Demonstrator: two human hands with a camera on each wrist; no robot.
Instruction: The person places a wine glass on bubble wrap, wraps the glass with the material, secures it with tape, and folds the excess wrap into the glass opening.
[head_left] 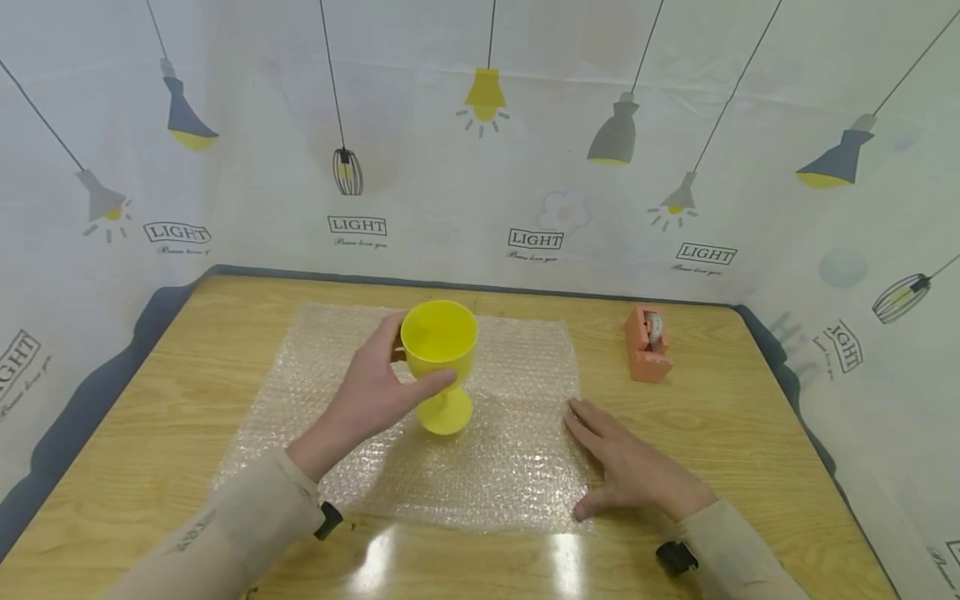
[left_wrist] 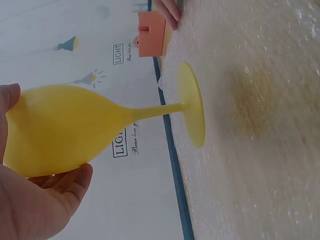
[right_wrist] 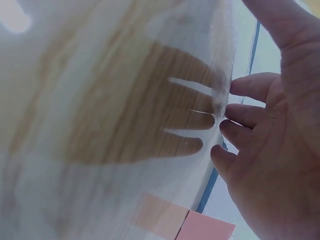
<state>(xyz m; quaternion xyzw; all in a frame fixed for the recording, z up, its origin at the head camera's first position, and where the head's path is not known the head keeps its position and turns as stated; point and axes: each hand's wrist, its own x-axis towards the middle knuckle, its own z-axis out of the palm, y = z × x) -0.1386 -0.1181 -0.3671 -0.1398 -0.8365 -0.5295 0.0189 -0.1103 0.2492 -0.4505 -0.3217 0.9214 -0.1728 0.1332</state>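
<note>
A yellow plastic goblet stands nearly upright over a sheet of bubble wrap in the head view. My left hand grips it around the bowl, thumb on the near side and fingers on the far side. In the left wrist view, the goblet's round foot hangs a little above the wrap. My right hand is at the wrap's right edge, its fingers loosely spread. The right wrist view shows the fingertips low over the shiny tabletop, with nothing pinched between them.
An orange tape dispenser with a roll of tape stands at the back right of the wooden table. A white cloth backdrop printed with lamps rises behind and along both sides.
</note>
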